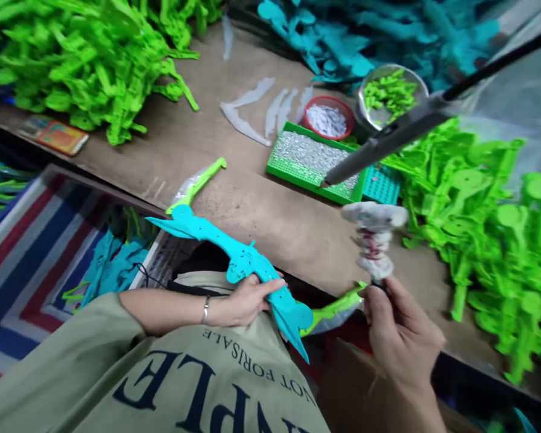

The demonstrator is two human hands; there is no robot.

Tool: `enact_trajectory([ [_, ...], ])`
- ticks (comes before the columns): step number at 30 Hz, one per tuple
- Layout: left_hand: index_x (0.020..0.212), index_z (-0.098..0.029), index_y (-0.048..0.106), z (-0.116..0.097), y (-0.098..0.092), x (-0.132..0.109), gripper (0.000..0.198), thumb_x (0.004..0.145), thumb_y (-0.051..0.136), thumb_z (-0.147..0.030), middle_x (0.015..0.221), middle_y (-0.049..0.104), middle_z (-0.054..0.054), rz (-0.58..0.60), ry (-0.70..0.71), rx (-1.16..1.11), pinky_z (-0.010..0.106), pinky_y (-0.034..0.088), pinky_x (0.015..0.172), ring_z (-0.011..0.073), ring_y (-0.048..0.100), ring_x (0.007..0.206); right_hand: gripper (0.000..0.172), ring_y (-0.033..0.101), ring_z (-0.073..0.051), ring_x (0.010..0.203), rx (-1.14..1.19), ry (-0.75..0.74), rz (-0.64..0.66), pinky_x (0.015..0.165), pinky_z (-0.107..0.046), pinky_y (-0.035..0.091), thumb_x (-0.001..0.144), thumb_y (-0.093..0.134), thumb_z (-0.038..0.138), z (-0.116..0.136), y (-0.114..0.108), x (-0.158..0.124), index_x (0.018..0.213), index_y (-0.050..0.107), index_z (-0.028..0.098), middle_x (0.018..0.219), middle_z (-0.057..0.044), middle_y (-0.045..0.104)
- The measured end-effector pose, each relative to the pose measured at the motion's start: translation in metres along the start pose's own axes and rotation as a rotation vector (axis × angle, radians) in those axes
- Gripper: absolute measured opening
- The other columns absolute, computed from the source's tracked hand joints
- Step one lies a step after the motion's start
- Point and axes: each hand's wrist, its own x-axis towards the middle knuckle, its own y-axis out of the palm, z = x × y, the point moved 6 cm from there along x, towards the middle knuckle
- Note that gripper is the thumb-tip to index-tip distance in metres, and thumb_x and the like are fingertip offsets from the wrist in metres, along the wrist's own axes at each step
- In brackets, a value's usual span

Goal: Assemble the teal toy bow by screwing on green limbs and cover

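My left hand (247, 300) grips a turquoise plastic toy bow (220, 240) by its middle, close to my shirt. Lime-green arms with clear plastic strips, such as the bow limb (198, 183), stick out from both of its ends. In my right hand (397, 331) is a small hammer (375, 234), its head and neck wrapped in whitish, stained material. My fingers close round the handle, and the head points up over the table. The right green limb tip of the bow lies just beside my right hand.
An electric screwdriver (388, 138) hangs over a green tray (293, 174) of small metal screws. Behind stand a red bowl (329, 117) of pale pieces and a metal bowl (392, 96) of green pieces. Piles of green parts (469, 198) and turquoise parts (379, 36) surround the table (247, 186).
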Motion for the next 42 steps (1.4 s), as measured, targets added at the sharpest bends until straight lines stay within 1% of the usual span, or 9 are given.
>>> enact_trajectory([
  [3, 0.088, -0.014, 0.068, 0.017, 0.0, 0.005, 0.042, 0.064, 0.093, -0.038, 0.081, 0.072, 0.006, 0.036, -0.125, -0.049, 0.052, 0.054, 0.095, 0.0259, 0.071, 0.09, 0.034, 0.076, -0.02, 0.08, 0.077, -0.205, 0.155, 0.08, -0.033, 0.063, 0.096, 0.061, 0.035, 0.043, 0.032, 0.024, 0.125, 0.073, 0.022, 0.102, -0.008, 0.081],
  [8, 0.093, -0.015, 0.07, 0.045, 0.003, 0.011, 0.033, 0.073, 0.088, -0.035, 0.089, 0.075, 0.008, 0.129, -0.218, -0.105, 0.055, 0.051, 0.102, 0.027, 0.073, 0.095, 0.036, 0.078, -0.023, 0.097, 0.188, -0.421, 0.393, 0.083, -0.033, 0.064, 0.098, 0.058, 0.031, 0.101, 0.089, 0.05, 0.131, 0.07, 0.025, 0.115, -0.008, 0.079],
  [13, 0.093, -0.016, 0.07, 0.063, 0.001, 0.014, 0.034, 0.072, 0.089, -0.033, 0.1, 0.078, 0.012, 0.243, -0.2, -0.17, 0.053, 0.044, 0.113, 0.0305, 0.07, 0.114, 0.038, 0.077, -0.023, 0.099, 0.188, -0.482, 0.572, 0.084, -0.033, 0.063, 0.101, 0.052, 0.034, 0.125, 0.133, 0.054, 0.134, 0.067, 0.023, 0.116, -0.008, 0.079],
  [18, 0.092, -0.017, 0.071, 0.065, -0.002, 0.012, 0.033, 0.071, 0.09, -0.033, 0.1, 0.078, 0.01, 0.251, -0.174, -0.189, 0.051, 0.041, 0.116, 0.0292, 0.069, 0.116, 0.04, 0.077, -0.022, 0.096, 0.147, -0.493, 0.657, 0.082, -0.033, 0.062, 0.103, 0.048, 0.036, 0.135, 0.149, 0.049, 0.138, 0.065, 0.025, 0.111, -0.007, 0.079],
  [24, 0.099, -0.017, 0.071, 0.064, 0.001, 0.01, 0.034, 0.075, 0.087, -0.033, 0.1, 0.078, 0.009, 0.276, -0.185, -0.198, 0.053, 0.044, 0.113, 0.0288, 0.071, 0.111, 0.043, 0.07, -0.017, 0.073, 0.157, -0.581, 0.545, 0.067, -0.027, 0.057, 0.104, 0.047, 0.035, 0.148, 0.147, 0.042, 0.141, 0.062, 0.02, 0.087, -0.007, 0.074],
  [28, 0.096, -0.016, 0.071, 0.069, 0.0, 0.007, 0.037, 0.074, 0.087, -0.041, 0.094, 0.078, 0.01, 0.27, -0.256, -0.139, 0.057, 0.047, 0.108, 0.033, 0.072, 0.108, 0.043, 0.065, -0.017, 0.062, 0.067, -0.613, 0.562, 0.057, -0.027, 0.052, 0.105, 0.042, 0.037, 0.146, 0.159, 0.04, 0.136, 0.067, 0.021, 0.078, -0.005, 0.071],
  [33, 0.091, -0.018, 0.07, 0.068, -0.001, 0.003, 0.036, 0.072, 0.088, -0.042, 0.095, 0.078, 0.008, 0.236, -0.247, -0.123, 0.054, 0.049, 0.107, 0.0315, 0.072, 0.108, 0.044, 0.07, -0.018, 0.074, 0.093, -0.491, 0.398, 0.069, -0.028, 0.056, 0.104, 0.046, 0.036, 0.137, 0.154, 0.053, 0.142, 0.062, 0.023, 0.087, -0.007, 0.074],
  [38, 0.087, -0.018, 0.069, 0.072, -0.003, 0.003, 0.037, 0.071, 0.088, -0.045, 0.083, 0.076, 0.005, 0.237, -0.28, -0.11, 0.051, 0.05, 0.105, 0.0294, 0.073, 0.101, 0.041, 0.073, -0.021, 0.076, 0.049, -0.424, 0.446, 0.071, -0.03, 0.058, 0.103, 0.047, 0.037, 0.12, 0.164, 0.058, 0.136, 0.067, 0.024, 0.091, -0.008, 0.078],
  [42, 0.095, -0.019, 0.07, 0.068, -0.007, 0.004, 0.039, 0.071, 0.088, -0.043, 0.088, 0.076, 0.006, 0.201, -0.232, -0.107, 0.05, 0.049, 0.107, 0.0271, 0.072, 0.101, 0.041, 0.075, -0.023, 0.089, 0.075, -0.35, 0.341, 0.082, -0.034, 0.059, 0.102, 0.048, 0.034, 0.109, 0.168, 0.074, 0.137, 0.065, 0.025, 0.105, -0.009, 0.079],
])
